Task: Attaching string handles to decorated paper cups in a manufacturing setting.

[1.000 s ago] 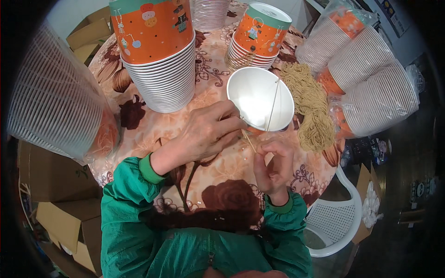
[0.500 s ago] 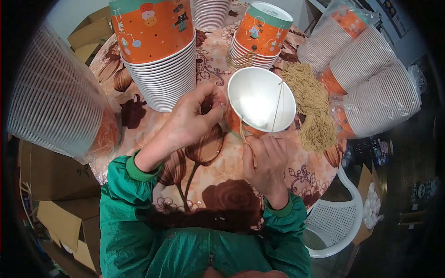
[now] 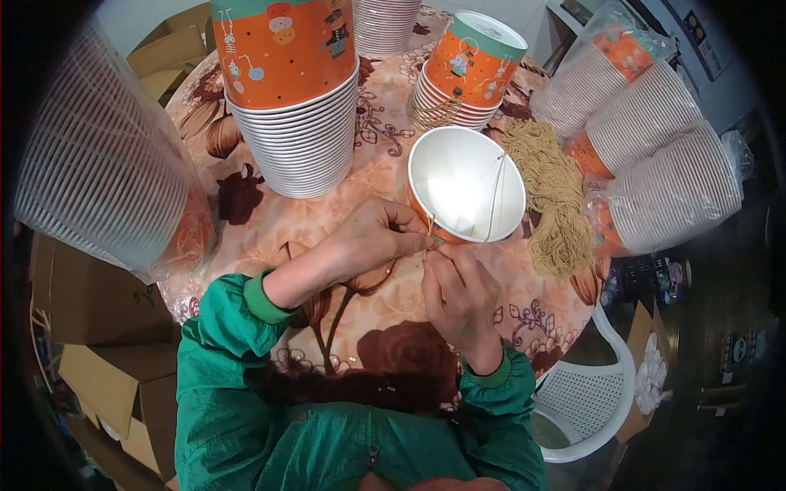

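Note:
In the middle of the table a white-lined paper cup point(image 3: 465, 180) with an orange outside stands tilted, its mouth toward me. A tan cord point(image 3: 496, 192) runs from a hole in its far right rim down across the inside. More of this cord comes out at the near left rim. There my left hand point(image 3: 368, 241) pinches the cord between thumb and forefinger, close to the cup wall. My right hand point(image 3: 463, 290), just below the rim, is closed with its fingertips on the cord too. The exact loop or knot between the fingertips is too small to make out.
A tan yarn bundle point(image 3: 553, 196) lies right of the cup. Behind stand a tall cup stack point(image 3: 295, 131) and a shorter stack point(image 3: 467, 78) with cord loops. Bagged cup stacks point(image 3: 671, 184) line the right; another bagged stack point(image 3: 98, 164) is left. A white chair point(image 3: 589, 393) stands lower right.
My left hand has moved right and down from the cup's left side to the cord at the near rim. My right hand has shifted slightly down, its fingers now meeting the left's.

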Available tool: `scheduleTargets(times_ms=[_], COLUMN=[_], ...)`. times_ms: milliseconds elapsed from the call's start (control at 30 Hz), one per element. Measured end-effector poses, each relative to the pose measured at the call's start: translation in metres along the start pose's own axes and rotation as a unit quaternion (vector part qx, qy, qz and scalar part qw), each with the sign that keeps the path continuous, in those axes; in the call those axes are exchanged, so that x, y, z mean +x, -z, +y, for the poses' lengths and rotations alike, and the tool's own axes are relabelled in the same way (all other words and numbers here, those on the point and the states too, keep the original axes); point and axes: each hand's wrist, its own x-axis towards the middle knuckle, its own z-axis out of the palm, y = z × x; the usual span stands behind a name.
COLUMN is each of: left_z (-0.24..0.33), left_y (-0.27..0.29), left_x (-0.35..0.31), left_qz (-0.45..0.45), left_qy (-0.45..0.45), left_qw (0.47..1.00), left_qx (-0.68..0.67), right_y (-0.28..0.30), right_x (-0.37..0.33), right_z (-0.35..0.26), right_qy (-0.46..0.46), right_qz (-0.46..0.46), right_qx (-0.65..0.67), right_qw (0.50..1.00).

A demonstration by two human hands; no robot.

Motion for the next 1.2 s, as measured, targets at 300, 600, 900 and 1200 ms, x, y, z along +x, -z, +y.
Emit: scheduleTargets(times_ms=[300, 600, 900, 1200], left_z=[0.009, 0.003, 0.019, 0.017], left_y=[-0.006, -0.008, 0.009, -0.003], left_x=[0.001, 0.008, -0.003, -0.002], left_qz=[0.048, 0.090, 0.155, 0.149], left_qy=[0.036, 0.020, -0.139, -0.378], left_qw=[0.987, 0.987, 0.958, 0.830], left_qx=[-0.152, -0.134, 0.196, 0.382], right_y=[-0.003, -0.002, 0.004, 0.002], right_x=[-0.001, 0.001, 0.005, 0.002], right_z=[0.001, 0.001, -0.002, 0.000], right_qy=[0.014, 0.051, -0.006, -0.017], right_qz=[-0.029, -0.064, -0.057, -0.072], right_qx=[0.019, 0.009, -0.002, -0.013], right_qw=[0.999, 0.997, 0.998, 0.997])
